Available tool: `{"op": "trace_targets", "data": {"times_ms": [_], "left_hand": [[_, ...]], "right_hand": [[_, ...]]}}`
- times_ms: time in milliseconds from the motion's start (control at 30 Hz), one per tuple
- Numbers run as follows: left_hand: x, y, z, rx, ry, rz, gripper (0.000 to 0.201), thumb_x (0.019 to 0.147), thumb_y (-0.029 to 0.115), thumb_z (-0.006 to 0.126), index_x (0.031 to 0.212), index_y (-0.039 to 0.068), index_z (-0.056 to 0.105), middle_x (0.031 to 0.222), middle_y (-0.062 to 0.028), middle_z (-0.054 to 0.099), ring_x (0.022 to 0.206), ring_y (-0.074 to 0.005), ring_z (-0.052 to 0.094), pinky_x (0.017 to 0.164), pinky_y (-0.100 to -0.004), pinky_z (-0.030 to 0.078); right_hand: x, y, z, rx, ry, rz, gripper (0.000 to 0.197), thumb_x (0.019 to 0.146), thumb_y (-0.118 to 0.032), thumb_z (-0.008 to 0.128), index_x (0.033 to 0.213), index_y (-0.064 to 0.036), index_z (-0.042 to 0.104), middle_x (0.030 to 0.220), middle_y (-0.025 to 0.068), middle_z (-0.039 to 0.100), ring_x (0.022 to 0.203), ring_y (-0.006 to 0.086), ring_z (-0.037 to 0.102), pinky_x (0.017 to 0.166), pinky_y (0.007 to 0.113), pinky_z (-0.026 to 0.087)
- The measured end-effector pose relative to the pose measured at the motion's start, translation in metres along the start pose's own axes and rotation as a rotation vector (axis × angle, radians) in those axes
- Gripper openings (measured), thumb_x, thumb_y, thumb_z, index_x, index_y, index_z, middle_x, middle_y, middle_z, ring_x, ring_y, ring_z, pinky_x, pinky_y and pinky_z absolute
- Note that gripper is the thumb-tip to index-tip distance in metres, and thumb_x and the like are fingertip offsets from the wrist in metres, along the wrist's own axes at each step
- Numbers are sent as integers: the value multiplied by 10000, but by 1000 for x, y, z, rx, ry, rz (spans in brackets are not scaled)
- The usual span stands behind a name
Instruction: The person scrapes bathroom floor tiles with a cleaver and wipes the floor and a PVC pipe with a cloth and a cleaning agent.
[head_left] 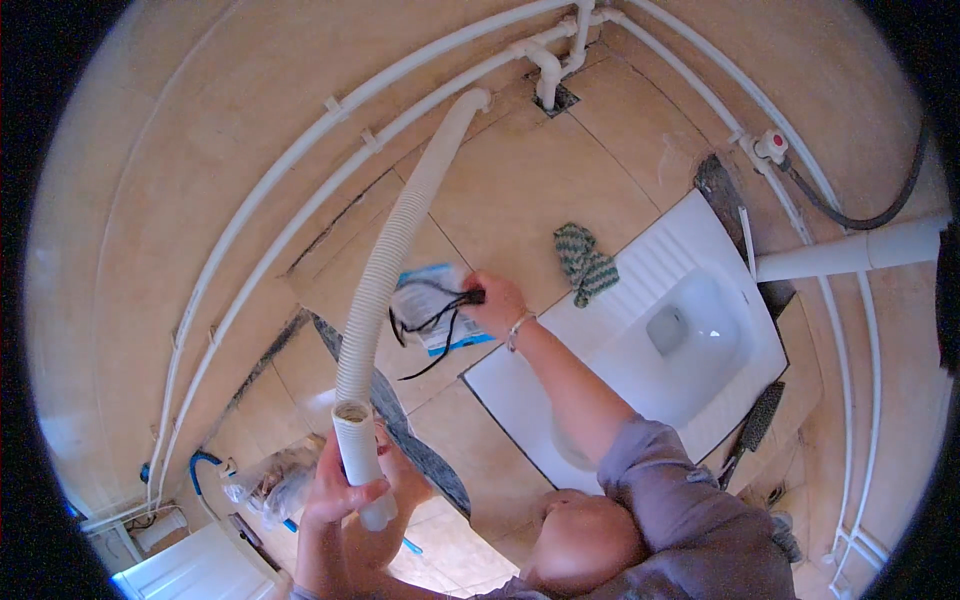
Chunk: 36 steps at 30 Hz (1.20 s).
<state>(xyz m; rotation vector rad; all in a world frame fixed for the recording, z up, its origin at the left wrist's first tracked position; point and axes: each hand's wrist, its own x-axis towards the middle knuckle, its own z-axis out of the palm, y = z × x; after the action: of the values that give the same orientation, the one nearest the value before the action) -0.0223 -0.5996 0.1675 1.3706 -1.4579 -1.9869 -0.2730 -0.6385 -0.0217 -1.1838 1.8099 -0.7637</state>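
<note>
A cream corrugated hose (385, 255) slopes down from the wall pipes toward me. At its lower end is a short smooth white tube (357, 448) with a round mouth. My left hand (338, 487) is wrapped round this tube from the side; whether hose and tube are joined, I cannot tell. My right hand (495, 304) is closed on several thin black strips (442, 314) that look like cable ties, their loose ends hanging to the left. Beneath them on the tiles lies a clear and blue plastic packet (465, 338).
A white squat toilet (640, 315) fills the floor at right, with a green patterned cloth (585, 265) by its edge. White pipes (300, 150) run along the walls. A red-knobbed valve (772, 146) feeds a dark hose (870, 222). A white appliance (195, 565) stands at lower left.
</note>
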Motion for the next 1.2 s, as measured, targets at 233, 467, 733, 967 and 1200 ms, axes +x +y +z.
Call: {"op": "trace_targets", "data": {"times_ms": [233,467,733,967,1200], "left_hand": [[6,-5,-2,28,134,-15,733,513,173,745,1135,39,382,952,-43,493,862,-150,505,739,-297,425],[0,-15,-12,-52,60,-24,777,504,180,756,1157,24,364,977,-52,485,867,-163,504,755,-299,419],[-14,-3,-27,89,270,118,827,461,193,776,1157,18,367,972,-49,488,881,-155,482,748,-292,416],[-31,-5,-47,22,17,35,848,429,162,802,1149,20,378,977,-57,496,875,-164,500,737,-296,429],[-27,0,-13,-347,-149,-36,833,438,159,754,1159,-6,372,989,-92,515,910,-209,513,764,-316,414]], "right_hand": [[-84,-53,2,417,-116,-431,283,632,-86,677,848,-83,494,757,102,569,685,251,572,608,336,449],[-115,-67,18,708,-183,-345,313,599,-21,657,853,-40,475,650,53,504,615,116,483,558,266,416],[-114,-71,-4,731,-331,-283,241,649,19,550,884,-30,567,768,63,600,742,137,565,673,258,459],[-110,-78,-3,723,-285,-196,246,648,7,534,889,-37,544,769,58,592,748,125,558,690,259,460],[-129,-103,45,873,-383,-498,199,673,-11,580,862,-28,521,764,59,557,707,123,531,626,272,449]]}}
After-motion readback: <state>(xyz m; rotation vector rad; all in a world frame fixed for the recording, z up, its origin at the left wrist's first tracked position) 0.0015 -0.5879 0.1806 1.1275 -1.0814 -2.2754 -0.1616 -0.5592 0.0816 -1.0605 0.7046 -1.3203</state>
